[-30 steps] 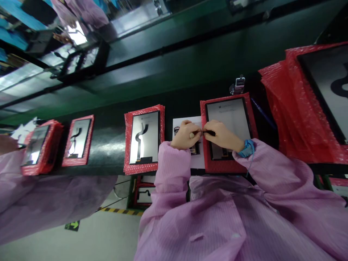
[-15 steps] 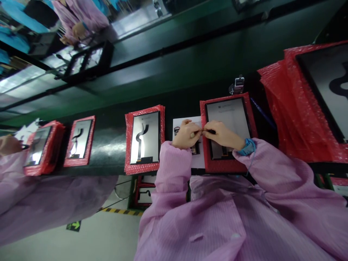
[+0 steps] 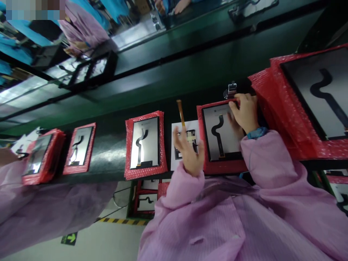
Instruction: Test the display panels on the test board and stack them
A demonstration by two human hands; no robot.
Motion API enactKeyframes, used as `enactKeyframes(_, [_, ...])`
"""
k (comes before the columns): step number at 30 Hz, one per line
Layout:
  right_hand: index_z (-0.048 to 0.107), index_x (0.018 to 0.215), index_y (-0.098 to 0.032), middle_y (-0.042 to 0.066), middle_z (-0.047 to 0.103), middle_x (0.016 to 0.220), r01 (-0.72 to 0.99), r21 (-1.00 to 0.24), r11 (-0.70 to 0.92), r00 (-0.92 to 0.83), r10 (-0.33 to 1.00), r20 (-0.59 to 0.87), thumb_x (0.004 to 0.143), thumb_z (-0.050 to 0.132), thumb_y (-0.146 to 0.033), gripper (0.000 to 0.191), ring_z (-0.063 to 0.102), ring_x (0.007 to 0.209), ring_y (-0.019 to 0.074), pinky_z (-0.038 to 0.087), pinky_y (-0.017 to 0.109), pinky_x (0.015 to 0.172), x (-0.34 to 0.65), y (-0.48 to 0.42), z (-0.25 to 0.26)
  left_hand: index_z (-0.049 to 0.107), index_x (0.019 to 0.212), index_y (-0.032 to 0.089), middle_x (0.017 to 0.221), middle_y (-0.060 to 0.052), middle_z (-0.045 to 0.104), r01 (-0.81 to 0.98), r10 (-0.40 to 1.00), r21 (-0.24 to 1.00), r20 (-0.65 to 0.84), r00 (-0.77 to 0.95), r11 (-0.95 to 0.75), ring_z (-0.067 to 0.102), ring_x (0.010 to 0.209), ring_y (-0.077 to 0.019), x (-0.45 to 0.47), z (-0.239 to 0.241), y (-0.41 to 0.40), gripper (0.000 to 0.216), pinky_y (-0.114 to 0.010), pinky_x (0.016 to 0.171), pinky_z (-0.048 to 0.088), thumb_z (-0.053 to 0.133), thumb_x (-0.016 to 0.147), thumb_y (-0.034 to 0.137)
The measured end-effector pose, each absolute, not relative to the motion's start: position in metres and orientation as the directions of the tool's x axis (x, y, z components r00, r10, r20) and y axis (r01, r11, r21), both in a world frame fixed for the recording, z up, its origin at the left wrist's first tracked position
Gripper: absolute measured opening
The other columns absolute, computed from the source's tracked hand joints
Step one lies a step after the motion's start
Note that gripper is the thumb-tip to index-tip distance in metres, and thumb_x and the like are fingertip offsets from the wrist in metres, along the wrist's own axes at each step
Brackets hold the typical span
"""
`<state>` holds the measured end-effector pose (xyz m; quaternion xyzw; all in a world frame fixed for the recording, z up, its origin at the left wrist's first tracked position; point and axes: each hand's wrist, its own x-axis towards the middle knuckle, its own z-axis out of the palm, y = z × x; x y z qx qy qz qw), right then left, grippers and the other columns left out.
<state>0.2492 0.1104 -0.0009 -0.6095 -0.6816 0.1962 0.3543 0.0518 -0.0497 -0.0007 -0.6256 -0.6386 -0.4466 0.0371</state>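
My left hand [image 3: 189,154] is blurred, its fingers spread above a white sheet [image 3: 174,165] with a dark printed picture. A narrow amber strip [image 3: 181,113], like tape, stands up from its fingertips; whether it is stuck there or pinched I cannot tell. My right hand [image 3: 246,113] has bent fingers, with the thumb apart, over the top right corner of a display panel [image 3: 227,141]. Its fingertips are close by a metal tally counter [image 3: 232,88]; contact is unclear. The panel lies on red bubble wrap [image 3: 224,167], its dark curved flex cable [image 3: 216,135] showing.
Another panel [image 3: 150,145] on red bubble wrap lies to the left. Farther left are a single panel [image 3: 84,145] and a wrapped stack [image 3: 54,159] beside a co-worker's sleeve [image 3: 12,170]. At right, a large panel [image 3: 331,90] rests on red bubble wrap sheets [image 3: 262,94].
My hands, together at the panel's left edge before, are now apart. The left moved down and left, the amber strip now showing; the right moved up to the panel's top right corner, uncovering the flex cable.
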Motion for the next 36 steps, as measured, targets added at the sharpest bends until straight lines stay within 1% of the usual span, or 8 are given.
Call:
enactKeyframes(4, [0.066, 0.11, -0.01, 0.027, 0.058, 0.127, 0.846, -0.53, 0.057, 0.106, 0.957, 0.272, 0.097, 0.053, -0.04, 0.035, 0.043, 0.13, 0.0441, 0.033, 0.07, 0.106, 0.257, 0.13, -0.02, 0.001, 0.166, 0.027, 0.174, -0.018, -0.005, 0.806, 0.942, 0.545, 0.333, 0.045, -0.231, -0.005, 0.162, -0.042, 0.088, -0.03, -0.082, 0.085, -0.069, 0.126, 0.023, 0.055, 0.1, 0.034])
enactKeyframes(12, [0.066, 0.105, -0.007, 0.026, 0.057, 0.128, 0.867, -0.497, 0.04, 0.071, 0.977, 0.203, 0.097, 0.045, -0.019, 0.026, 0.045, 0.13, 0.0397, 0.032, 0.063, 0.11, 0.257, 0.148, -0.017, -0.008, 0.165, 0.03, 0.174, -0.02, -0.014, 0.808, 0.973, 0.576, 0.232, -0.012, -0.127, -0.011, 0.159, -0.0445, 0.09, -0.043, -0.087, 0.1, -0.072, 0.126, 0.02, 0.065, 0.096, 0.032])
enactKeyframes(18, [0.055, 0.098, -0.022, 0.009, 0.06, 0.102, 0.525, -0.839, 0.144, 0.171, 0.948, 0.269, 0.098, 0.05, -0.026, 0.007, 0.059, 0.101, 0.0254, 0.046, 0.047, 0.099, 0.268, 0.14, 0.0, -0.015, 0.163, 0.029, 0.173, -0.024, -0.007, 0.711, 0.966, 0.7, 0.225, -0.126, -0.071, -0.006, 0.16, -0.0433, 0.093, -0.043, -0.089, 0.121, -0.071, 0.126, 0.021, 0.078, 0.086, 0.026])
enactKeyframes(22, [0.05, 0.095, -0.026, -0.001, 0.051, 0.089, 0.126, -0.936, 0.328, 0.22, 0.911, 0.349, 0.079, 0.082, -0.038, 0.037, 0.052, 0.077, 0.016, 0.049, 0.036, 0.078, 0.272, 0.127, 0.014, 0.003, 0.163, 0.031, 0.17, -0.022, 0.015, 0.494, 0.946, 0.865, 0.225, -0.232, -0.084, 0.024, 0.158, -0.0413, 0.089, -0.041, -0.086, 0.123, -0.062, 0.125, 0.032, 0.089, 0.075, 0.031])
enactKeyframes(26, [0.055, 0.093, -0.028, -0.001, 0.05, 0.085, -0.128, -0.9, 0.416, 0.212, 0.898, 0.385, 0.074, 0.086, -0.037, 0.037, 0.047, 0.073, 0.0141, 0.047, 0.032, 0.072, 0.265, 0.115, 0.025, 0.012, 0.159, 0.04, 0.151, -0.013, 0.044, 0.007, 0.919, 0.997, 0.074, -0.388, -0.078, 0.069, 0.112, -0.0218, 0.079, -0.028, -0.08, 0.111, -0.045, 0.102, 0.058, 0.085, 0.077, 0.051])
enactKeyframes(30, [0.057, 0.095, -0.026, -0.002, 0.052, 0.084, -0.25, -0.907, 0.338, 0.228, 0.931, 0.284, 0.07, 0.087, -0.032, 0.039, 0.048, 0.07, 0.0117, 0.047, 0.029, 0.068, 0.249, 0.111, 0.021, 0.063, 0.125, 0.023, 0.112, -0.006, 0.069, -0.038, 0.965, 0.998, -0.064, -0.255, 0.057, 0.069, 0.099, -0.02, 0.064, -0.009, -0.078, 0.061, -0.038, 0.097, 0.057, 0.081, 0.079, 0.058])
enactKeyframes(32, [0.056, 0.099, -0.026, -0.002, 0.056, 0.087, -0.276, -0.928, 0.249, 0.169, 0.963, 0.208, 0.072, 0.084, -0.033, 0.04, 0.053, 0.072, 0.012, 0.049, 0.028, 0.067, 0.241, 0.109, 0.016, 0.071, 0.105, 0.018, 0.097, -0.005, 0.072, -0.007, 0.963, 0.995, -0.101, -0.249, 0.103, 0.069, 0.094, -0.0213, 0.048, 0.001, -0.08, 0.048, -0.036, 0.091, 0.057, 0.081, 0.079, 0.057])
enactKeyframes(36, [0.054, 0.105, -0.025, 0.0, 0.063, 0.089, -0.236, -0.971, -0.045, -0.141, 0.99, -0.012, 0.087, 0.068, -0.045, 0.03, 0.061, 0.07, 0.0136, 0.05, 0.025, 0.056, 0.23, 0.106, 0.008, 0.071, 0.097, 0.018, 0.082, -0.001, 0.072, -0.177, 0.869, 0.966, -0.247, -0.428, 0.188, 0.068, 0.074, -0.0154, -0.015, 0.019, -0.09, 0.049, -0.024, 0.068, 0.056, 0.091, 0.066, 0.049])
